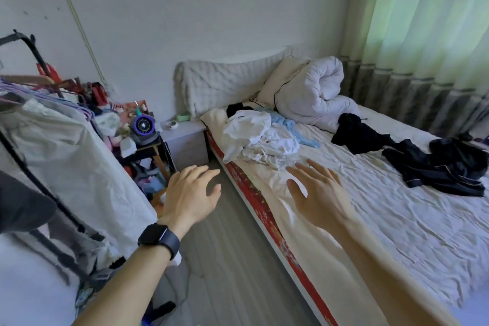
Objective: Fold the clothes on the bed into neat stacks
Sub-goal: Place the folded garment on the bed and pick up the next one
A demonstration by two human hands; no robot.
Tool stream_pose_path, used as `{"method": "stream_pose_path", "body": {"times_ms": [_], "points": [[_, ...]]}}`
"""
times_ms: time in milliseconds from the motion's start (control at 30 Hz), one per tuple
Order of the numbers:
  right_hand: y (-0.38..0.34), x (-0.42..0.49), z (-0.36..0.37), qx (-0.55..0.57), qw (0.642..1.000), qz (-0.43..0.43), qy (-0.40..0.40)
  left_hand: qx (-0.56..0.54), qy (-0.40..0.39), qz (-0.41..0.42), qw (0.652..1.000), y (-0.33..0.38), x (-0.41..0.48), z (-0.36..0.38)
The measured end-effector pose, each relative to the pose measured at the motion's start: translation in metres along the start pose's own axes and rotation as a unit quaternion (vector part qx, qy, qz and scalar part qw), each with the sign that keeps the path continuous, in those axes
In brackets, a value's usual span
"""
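A: Why are both hands hanging out in front like that?

B: I'd say they're reaching for the nearest heap. The left hand is hovering over the floor just beside the bed, and the right hand is hovering over the near edge of the sheet. Both are spread open, fingers straight, holding nothing.

A: And where are the clothes lying?

B: All on the bed, none of them folded. The white pile is lying crumpled near the pillow end, just beyond the right hand, with a pale blue garment poking out on its far side. A black garment is sprawling mid-bed, and the dark clothes are bunching toward the far side, well apart from both hands.

A: Why is the duvet sitting up there?

B: The duvet is lying rolled up by the headboard, probably so that bare sheet is lying free for folding.

A: So what's likely coming first?

B: The white pile, I'm guessing, since it's lying closest. Two open hands are suiting a grab at two corners, though several tangled pieces risk coming up together.
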State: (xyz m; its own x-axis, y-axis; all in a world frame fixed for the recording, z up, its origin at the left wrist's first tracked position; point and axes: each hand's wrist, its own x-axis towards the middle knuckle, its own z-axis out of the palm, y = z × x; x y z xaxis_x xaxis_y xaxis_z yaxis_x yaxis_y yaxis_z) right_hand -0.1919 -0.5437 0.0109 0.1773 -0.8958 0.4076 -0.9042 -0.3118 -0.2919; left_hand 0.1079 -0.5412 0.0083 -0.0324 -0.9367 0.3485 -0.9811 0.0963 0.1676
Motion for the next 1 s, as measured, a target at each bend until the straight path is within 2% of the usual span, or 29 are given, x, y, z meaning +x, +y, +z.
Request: {"method": "stream_pose_path", "body": {"times_ms": [267,567,733,1000], "points": [[0.039,0.146,0.05,0.033,0.999,-0.024,0.009,0.024,0.002,-0.056,0.998,-0.036,0.122,0.049],[0.061,0.31,0.151,0.02,0.998,-0.053,-0.009,0.031,-0.034,-0.098,0.994,-0.122,0.264,0.129],[0.05,0.412,0.204,0.006,0.998,-0.019,-0.055,0.023,-0.064,-0.087,0.994,-0.181,0.372,0.161],[0.043,0.538,0.275,0.025,0.997,0.026,-0.065,0.014,-0.114,-0.073,0.991,-0.251,0.516,0.218]]}}
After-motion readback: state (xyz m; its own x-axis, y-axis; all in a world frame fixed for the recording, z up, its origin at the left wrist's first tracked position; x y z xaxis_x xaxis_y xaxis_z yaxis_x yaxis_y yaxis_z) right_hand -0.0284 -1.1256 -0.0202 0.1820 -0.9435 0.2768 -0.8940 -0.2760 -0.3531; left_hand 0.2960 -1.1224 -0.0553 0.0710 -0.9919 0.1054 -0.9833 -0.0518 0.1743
